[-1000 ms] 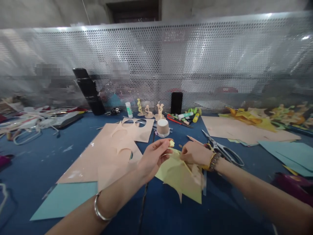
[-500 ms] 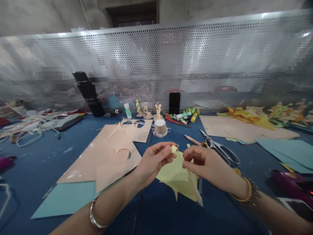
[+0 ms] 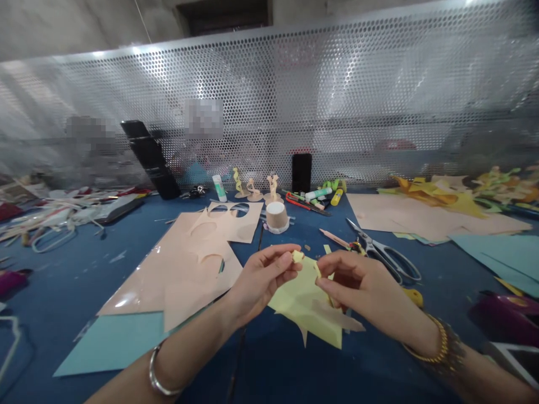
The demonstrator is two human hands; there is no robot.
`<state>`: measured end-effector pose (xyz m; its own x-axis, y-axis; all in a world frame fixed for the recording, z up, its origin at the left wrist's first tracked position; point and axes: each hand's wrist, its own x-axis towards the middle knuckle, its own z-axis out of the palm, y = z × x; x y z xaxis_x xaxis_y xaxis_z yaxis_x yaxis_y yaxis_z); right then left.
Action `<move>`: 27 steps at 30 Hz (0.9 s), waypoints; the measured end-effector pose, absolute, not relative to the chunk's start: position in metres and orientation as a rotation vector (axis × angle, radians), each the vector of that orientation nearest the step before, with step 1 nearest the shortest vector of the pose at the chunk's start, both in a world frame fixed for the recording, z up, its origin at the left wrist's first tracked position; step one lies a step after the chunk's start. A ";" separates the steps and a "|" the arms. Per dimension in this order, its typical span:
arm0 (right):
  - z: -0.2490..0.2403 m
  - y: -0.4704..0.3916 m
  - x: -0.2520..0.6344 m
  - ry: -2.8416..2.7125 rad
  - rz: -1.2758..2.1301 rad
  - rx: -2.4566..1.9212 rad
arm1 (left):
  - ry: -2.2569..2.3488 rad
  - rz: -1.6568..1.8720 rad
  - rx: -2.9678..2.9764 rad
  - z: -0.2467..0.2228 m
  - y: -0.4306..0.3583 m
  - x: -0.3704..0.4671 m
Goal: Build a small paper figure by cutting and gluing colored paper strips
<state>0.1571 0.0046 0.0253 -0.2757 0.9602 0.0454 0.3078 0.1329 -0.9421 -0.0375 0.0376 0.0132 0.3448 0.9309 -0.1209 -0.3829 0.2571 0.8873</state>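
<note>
Between the thumb and fingertips of my left hand point(image 3: 269, 275) is a small folded piece of pale yellow paper point(image 3: 297, 256). My right hand point(image 3: 357, 280) pinches a small yellow paper strip point(image 3: 317, 270), a short gap away from that piece. Beneath both hands lies a pale yellow-green paper sheet point(image 3: 298, 303) with peach scraps around it. Scissors point(image 3: 385, 252) and a pink pencil point(image 3: 334, 239) rest just beyond my right hand. Ahead stands a beige paper cup shape point(image 3: 277, 216) with a white top.
Peach sheets with round cut-outs point(image 3: 147, 269) lie left over a light blue sheet point(image 3: 113, 342). Small paper figures point(image 3: 273, 188), a glue stick point(image 3: 219, 188) and a black phone point(image 3: 301, 173) stand by the perforated metal screen point(image 3: 252, 112). Peach paper point(image 3: 396, 216) and yellow scraps point(image 3: 438, 193) lie right.
My right hand has drawn slightly right with the strip, widening the gap to my left hand. A peach scrap under it has shifted. The view has tilted a little.
</note>
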 end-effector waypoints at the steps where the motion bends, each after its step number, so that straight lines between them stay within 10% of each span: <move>1: 0.026 0.004 0.158 -1.679 1.145 -1.225 | 0.764 1.020 0.895 0.013 0.038 -0.038; 27: 0.018 0.004 0.168 -1.851 0.996 -1.262 | 0.987 0.795 1.814 0.018 0.059 -0.022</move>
<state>0.1683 0.0042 0.0175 -0.3019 0.9470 0.1099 0.4295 0.2380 -0.8711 -0.0217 0.0588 0.0177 0.4753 0.8724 0.1139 0.2967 -0.2807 0.9128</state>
